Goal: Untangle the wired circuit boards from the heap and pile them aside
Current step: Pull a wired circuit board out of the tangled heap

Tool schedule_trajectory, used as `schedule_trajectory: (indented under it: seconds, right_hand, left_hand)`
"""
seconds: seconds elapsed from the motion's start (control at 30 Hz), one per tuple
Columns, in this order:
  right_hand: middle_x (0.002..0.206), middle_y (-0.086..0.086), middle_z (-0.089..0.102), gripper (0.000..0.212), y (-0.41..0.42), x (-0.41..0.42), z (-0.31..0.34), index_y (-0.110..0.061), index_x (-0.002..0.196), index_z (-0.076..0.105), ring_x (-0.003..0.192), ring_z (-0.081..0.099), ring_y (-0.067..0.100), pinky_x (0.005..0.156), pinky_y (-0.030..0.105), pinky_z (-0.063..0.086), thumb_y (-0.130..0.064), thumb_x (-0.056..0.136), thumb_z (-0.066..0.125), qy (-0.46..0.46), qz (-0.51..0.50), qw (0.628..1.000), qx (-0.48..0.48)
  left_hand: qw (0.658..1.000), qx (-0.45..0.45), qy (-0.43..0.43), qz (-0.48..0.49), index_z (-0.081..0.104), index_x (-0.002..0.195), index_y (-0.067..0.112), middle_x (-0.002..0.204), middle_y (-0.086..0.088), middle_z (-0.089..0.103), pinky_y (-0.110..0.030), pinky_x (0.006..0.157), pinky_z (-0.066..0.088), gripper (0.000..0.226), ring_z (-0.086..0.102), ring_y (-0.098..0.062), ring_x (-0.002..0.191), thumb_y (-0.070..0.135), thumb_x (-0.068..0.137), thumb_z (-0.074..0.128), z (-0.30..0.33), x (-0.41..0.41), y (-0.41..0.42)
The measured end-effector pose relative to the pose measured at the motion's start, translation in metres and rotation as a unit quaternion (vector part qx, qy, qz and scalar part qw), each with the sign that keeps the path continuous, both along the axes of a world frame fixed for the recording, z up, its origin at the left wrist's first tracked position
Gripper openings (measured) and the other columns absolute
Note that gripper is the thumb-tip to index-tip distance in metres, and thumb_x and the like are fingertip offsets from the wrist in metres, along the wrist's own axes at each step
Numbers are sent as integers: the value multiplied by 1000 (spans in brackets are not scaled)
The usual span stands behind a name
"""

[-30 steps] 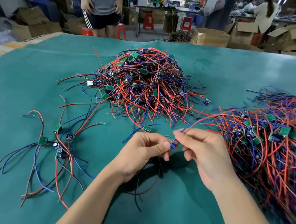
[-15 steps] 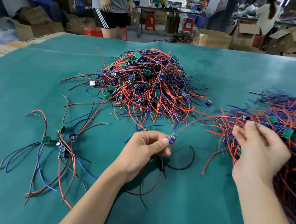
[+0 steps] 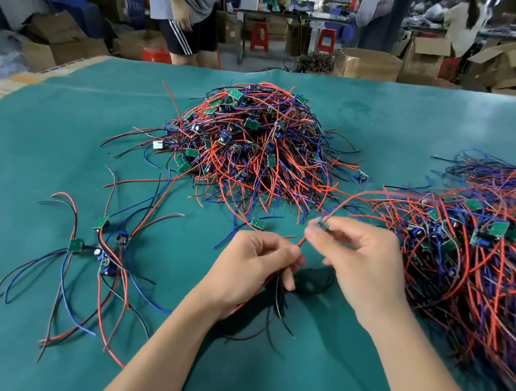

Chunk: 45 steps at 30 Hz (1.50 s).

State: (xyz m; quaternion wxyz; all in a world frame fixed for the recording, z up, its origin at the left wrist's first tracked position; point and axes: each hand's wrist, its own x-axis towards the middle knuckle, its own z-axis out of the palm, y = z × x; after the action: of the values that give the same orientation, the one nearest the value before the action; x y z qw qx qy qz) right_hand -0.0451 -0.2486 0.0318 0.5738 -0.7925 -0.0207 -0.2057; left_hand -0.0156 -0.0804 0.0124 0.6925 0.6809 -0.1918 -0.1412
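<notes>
Our right hand (image 3: 362, 268) pinched a small board (image 3: 322, 225), its red wire running into the heap (image 3: 488, 258) just right of it. Left hand (image 3: 253, 267) gripped wires nr the board. Mid-untangle, we judged; next: pull free w/o snagging, then to the sorted pile (image 3: 101, 253), well left.

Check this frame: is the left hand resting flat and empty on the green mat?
No, the left hand is raised with fingers curled around a bunch of red and black wires, near the right hand.
</notes>
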Motion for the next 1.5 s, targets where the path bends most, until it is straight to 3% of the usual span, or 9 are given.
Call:
schedule_trajectory:
  seconds: [0.17, 0.3, 0.43, 0.6, 0.7, 0.83, 1.0, 1.23, 1.5]
  right_hand:
    - [68, -14, 71, 19, -24, 2, 17, -27, 77, 79, 55, 55, 2, 53, 16, 46, -10, 86, 79, -86, -125, 975, 162]
    - [66, -16, 69, 10, -37, -6, 47, -28, 82, 74, 54, 56, 3, 56, 23, 46, -22, 89, 76, -160, -217, 946, 180]
    - [64, -11, 70, 11, -15, -7, 100, -30, 72, 77, 52, 56, 4, 49, 20, 44, -28, 83, 77, -175, -128, 964, 154]
    - [72, 7, 76, 14, 88, 16, 125, -8, 78, 78, 52, 60, 9, 43, 24, 47, -20, 86, 81, 12, 138, 989, 41]
    - [99, 19, 77, 46, 144, 36, 130, 3, 109, 71, 60, 74, 17, 51, 35, 59, -38, 90, 77, 103, 280, 948, -112]
    - [89, 19, 77, 39, 147, 72, 125, 1, 94, 73, 65, 77, 23, 61, 38, 65, -37, 94, 71, 120, 242, 902, -338]
    - [102, 15, 75, 22, 91, 100, 72, -13, 97, 77, 92, 73, 34, 83, 41, 62, -26, 80, 81, 233, 138, 831, -485]
    - [66, -11, 62, 13, 47, 103, 37, -22, 76, 72, 70, 59, 14, 69, 26, 46, -11, 78, 79, 214, 133, 873, -418]
    - [62, 3, 68, 14, -14, 58, 39, -9, 74, 75, 53, 59, 12, 47, 21, 49, 3, 82, 77, 205, 91, 974, 35]
  left_hand:
    - [999, 8, -16, -35, 73, 79, 9, 67, -28, 63, -25, 59, 40, 21, 52, -14, 47, 18, 95, 62, 5, -3, 0]
    - [999, 20, -14, -40, 73, 81, 5, 62, -9, 65, -24, 69, 45, 20, 57, -15, 58, 11, 96, 61, 6, -5, 0]
    - [1000, -23, 1, -15, 69, 87, -3, 68, -9, 66, -18, 70, 48, 16, 60, -15, 67, 3, 96, 58, 9, -5, 0]
    - [999, -35, 7, 15, 67, 87, -9, 76, -14, 67, -30, 75, 49, 11, 60, -21, 69, -8, 90, 56, 10, -7, -6]
    - [998, -57, 6, 22, 77, 78, 21, 81, -2, 73, -28, 78, 52, 26, 65, -10, 77, 5, 77, 56, 13, -12, -5]
    - [997, -74, 9, 29, 71, 80, 2, 82, -31, 67, -36, 76, 52, 17, 61, -25, 76, 10, 78, 57, 9, -8, -5]
    - [991, -67, -3, 118, 53, 45, 11, 47, -12, 53, -20, 52, 40, 32, 48, -17, 45, 15, 76, 47, 8, -3, -8]
    - [974, -22, -23, 224, 53, 42, 15, 40, -4, 51, -22, 47, 37, 37, 43, -11, 38, 27, 76, 50, 2, -1, -4]
    - [975, 46, -52, 210, 62, 61, 13, 50, -2, 59, -31, 55, 44, 19, 50, -17, 48, 25, 74, 54, -5, 3, -8]
